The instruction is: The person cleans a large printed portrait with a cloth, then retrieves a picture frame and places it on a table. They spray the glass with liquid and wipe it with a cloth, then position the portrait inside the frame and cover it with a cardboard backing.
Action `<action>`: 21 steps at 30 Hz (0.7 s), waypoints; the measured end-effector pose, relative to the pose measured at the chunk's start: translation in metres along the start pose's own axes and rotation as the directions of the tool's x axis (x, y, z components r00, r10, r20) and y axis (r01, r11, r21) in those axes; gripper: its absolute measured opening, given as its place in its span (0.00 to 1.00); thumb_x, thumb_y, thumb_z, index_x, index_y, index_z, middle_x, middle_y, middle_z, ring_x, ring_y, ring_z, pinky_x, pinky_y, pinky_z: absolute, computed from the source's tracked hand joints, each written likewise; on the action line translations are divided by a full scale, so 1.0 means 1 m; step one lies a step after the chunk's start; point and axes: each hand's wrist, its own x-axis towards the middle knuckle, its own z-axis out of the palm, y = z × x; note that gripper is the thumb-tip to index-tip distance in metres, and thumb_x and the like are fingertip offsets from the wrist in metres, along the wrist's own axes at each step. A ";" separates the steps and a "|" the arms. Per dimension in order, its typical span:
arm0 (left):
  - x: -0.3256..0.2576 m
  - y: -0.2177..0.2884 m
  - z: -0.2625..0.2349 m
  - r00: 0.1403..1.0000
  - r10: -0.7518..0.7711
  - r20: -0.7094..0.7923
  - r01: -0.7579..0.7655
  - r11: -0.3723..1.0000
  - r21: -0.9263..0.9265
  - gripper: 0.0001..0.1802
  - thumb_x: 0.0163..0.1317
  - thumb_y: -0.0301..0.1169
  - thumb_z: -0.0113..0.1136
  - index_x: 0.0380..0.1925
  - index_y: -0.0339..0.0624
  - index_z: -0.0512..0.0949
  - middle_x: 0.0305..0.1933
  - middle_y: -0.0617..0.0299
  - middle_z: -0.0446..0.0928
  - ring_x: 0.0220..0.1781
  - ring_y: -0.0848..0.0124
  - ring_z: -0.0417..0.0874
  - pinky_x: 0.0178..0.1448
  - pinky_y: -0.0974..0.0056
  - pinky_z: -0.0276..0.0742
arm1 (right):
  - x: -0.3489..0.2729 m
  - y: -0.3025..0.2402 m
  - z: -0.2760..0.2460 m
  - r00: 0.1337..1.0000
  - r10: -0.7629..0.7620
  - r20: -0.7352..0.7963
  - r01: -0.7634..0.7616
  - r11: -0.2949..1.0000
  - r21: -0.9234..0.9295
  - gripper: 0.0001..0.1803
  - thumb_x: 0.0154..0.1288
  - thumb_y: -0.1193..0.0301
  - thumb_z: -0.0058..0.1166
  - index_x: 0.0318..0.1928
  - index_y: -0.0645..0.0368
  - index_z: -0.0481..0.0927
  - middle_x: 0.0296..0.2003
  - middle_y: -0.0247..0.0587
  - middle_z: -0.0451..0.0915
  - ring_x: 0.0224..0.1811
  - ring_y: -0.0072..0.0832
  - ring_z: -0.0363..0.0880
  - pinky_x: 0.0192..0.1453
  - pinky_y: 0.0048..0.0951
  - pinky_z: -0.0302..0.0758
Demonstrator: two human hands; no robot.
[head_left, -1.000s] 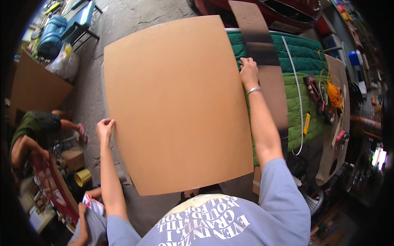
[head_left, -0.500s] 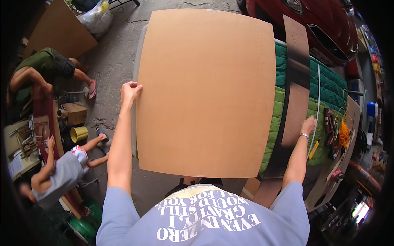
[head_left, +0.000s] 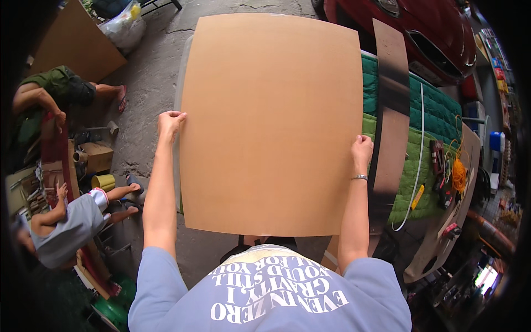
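A large tan board (head_left: 271, 122) lies flat in front of me, over a green quilted pad (head_left: 369, 83). My left hand (head_left: 170, 125) pinches its left edge between thumb and fingers. At the opposite edge, my right hand (head_left: 362, 150) is closed on the board, with a bracelet at the wrist. Just right of that hand lies a long narrow brown panel (head_left: 391, 124) with dark, glossy patches. Farther right, a thin white strip (head_left: 421, 133) rests on the pad, curving at its near end. A yellow utility knife (head_left: 417, 196) is beside it.
An orange cord (head_left: 459, 176) and assorted tools lie at the pad's right side. A red car (head_left: 437, 33) stands at the far right. On the left, two people work at a dark red plank (head_left: 55, 144), near a yellow bucket (head_left: 103, 182) and a cardboard box (head_left: 97, 157).
My right hand has moved left from beside the white strip to the tan board's right edge. My left hand stays on the left edge.
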 end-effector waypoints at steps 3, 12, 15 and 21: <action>-0.003 0.006 0.000 0.999 -0.035 0.014 0.035 0.999 0.004 0.16 0.55 0.36 0.79 0.38 0.38 0.90 0.40 0.54 0.90 0.42 0.66 0.90 0.49 0.60 0.84 | 0.003 0.000 0.002 1.000 0.014 0.004 -0.014 0.999 -0.041 0.15 0.74 0.63 0.54 0.49 0.63 0.82 0.50 0.55 0.81 0.55 0.50 0.80 0.62 0.47 0.74; -0.019 0.014 -0.002 1.000 0.020 -0.011 -0.020 1.000 -0.015 0.15 0.55 0.36 0.78 0.38 0.38 0.90 0.39 0.53 0.90 0.42 0.64 0.91 0.50 0.60 0.85 | 0.012 0.006 0.004 0.997 -0.062 -0.035 0.058 0.993 -0.098 0.11 0.72 0.66 0.56 0.44 0.62 0.83 0.47 0.52 0.82 0.54 0.49 0.80 0.60 0.47 0.75; -0.014 0.011 -0.005 0.999 0.017 0.028 -0.017 1.000 -0.007 0.16 0.55 0.36 0.78 0.39 0.38 0.89 0.41 0.52 0.90 0.43 0.63 0.91 0.51 0.59 0.85 | 0.010 0.003 0.005 0.994 -0.081 -0.069 0.070 0.985 -0.158 0.12 0.71 0.66 0.57 0.45 0.62 0.82 0.47 0.53 0.82 0.54 0.49 0.79 0.60 0.47 0.74; -0.007 0.007 -0.003 0.994 -0.010 0.104 0.015 0.999 -0.040 0.20 0.56 0.35 0.78 0.43 0.33 0.86 0.43 0.50 0.88 0.44 0.63 0.89 0.50 0.58 0.85 | 0.012 -0.007 0.011 0.997 0.018 -0.081 -0.032 0.983 -0.182 0.18 0.74 0.58 0.54 0.46 0.61 0.83 0.46 0.53 0.85 0.52 0.50 0.82 0.59 0.48 0.74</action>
